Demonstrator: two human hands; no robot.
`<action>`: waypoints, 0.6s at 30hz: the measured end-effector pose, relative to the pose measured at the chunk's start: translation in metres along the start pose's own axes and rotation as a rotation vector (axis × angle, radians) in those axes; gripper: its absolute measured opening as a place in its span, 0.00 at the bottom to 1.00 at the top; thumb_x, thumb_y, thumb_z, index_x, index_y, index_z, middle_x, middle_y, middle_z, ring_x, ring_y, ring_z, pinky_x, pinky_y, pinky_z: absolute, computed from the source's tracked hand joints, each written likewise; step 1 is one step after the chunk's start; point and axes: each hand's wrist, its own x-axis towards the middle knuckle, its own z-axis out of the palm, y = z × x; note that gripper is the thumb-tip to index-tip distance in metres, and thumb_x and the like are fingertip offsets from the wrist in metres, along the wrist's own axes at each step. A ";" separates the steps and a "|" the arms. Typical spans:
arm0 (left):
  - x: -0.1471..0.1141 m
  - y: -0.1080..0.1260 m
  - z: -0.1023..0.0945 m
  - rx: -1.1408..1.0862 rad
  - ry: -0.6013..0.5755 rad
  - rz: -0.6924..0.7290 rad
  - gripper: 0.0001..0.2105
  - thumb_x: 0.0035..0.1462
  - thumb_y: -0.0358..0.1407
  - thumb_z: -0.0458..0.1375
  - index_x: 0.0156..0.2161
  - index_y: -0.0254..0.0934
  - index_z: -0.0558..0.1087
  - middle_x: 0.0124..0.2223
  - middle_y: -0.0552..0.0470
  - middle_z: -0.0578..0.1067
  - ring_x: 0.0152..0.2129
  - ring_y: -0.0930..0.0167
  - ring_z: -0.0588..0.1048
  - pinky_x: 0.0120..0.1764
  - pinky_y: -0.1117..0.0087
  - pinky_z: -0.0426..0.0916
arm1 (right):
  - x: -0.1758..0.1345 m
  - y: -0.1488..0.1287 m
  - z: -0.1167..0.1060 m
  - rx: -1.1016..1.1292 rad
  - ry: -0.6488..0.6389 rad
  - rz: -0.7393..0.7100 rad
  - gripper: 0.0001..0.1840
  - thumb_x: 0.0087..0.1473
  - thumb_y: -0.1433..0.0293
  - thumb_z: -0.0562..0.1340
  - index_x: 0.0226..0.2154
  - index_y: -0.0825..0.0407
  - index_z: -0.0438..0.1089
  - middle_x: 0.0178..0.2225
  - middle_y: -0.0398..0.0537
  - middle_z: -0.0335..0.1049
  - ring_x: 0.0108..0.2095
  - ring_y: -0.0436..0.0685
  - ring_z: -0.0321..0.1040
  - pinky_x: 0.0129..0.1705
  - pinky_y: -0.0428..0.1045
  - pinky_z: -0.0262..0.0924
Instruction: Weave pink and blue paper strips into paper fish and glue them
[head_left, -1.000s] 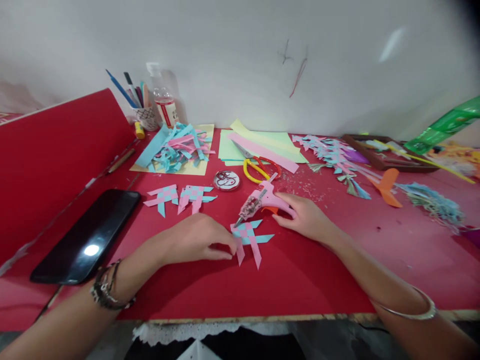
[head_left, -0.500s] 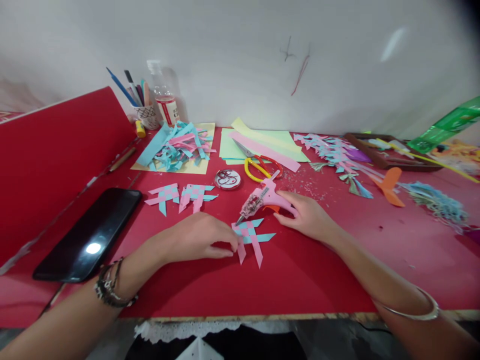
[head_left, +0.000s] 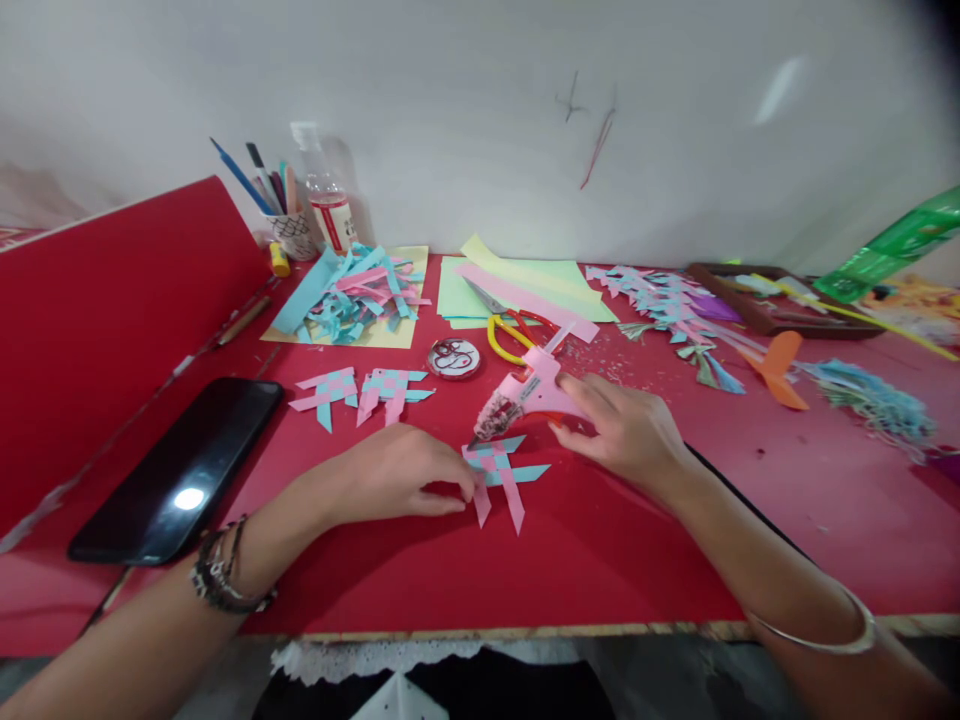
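Right hand wrapped round pink glue gun | Left hand half-curled at flat checker-woven paper, grip unclear

One pink hot glue gun is sharing a red surface with woven paper fish, which are lying in three spots: one singly in front, one singly at left, and one overlapping group whose exact number is hard to tell. One pair of scissors, one smartphone, one round disc-shaped container, one orange cut-out and one dark tray are lying around them. Two bottles are appearing, one clear bottle and one green bottle. One cup is holding several pens, while one heap of paper strips is defying a count.
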 end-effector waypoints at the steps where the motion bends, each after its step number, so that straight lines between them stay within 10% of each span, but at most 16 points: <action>1: 0.000 0.000 0.000 0.001 0.000 0.000 0.08 0.54 0.34 0.51 0.35 0.45 0.73 0.37 0.59 0.77 0.31 0.76 0.73 0.32 0.79 0.58 | 0.000 0.000 -0.002 -0.026 0.002 -0.017 0.20 0.52 0.60 0.51 0.46 0.49 0.64 0.33 0.51 0.70 0.30 0.56 0.67 0.26 0.48 0.60; 11: 0.000 0.002 -0.002 -0.008 -0.015 -0.012 0.07 0.54 0.33 0.52 0.34 0.44 0.73 0.37 0.59 0.77 0.31 0.76 0.73 0.32 0.80 0.58 | -0.002 0.001 -0.006 -0.063 0.098 -0.030 0.19 0.52 0.60 0.52 0.45 0.49 0.65 0.29 0.49 0.69 0.28 0.55 0.66 0.27 0.47 0.59; 18: 0.000 0.000 0.000 -0.037 -0.016 -0.010 0.07 0.54 0.34 0.52 0.34 0.45 0.73 0.40 0.60 0.76 0.35 0.75 0.73 0.34 0.79 0.59 | 0.001 0.009 0.003 0.013 0.090 0.271 0.24 0.49 0.58 0.53 0.48 0.51 0.61 0.42 0.54 0.68 0.37 0.61 0.67 0.28 0.50 0.61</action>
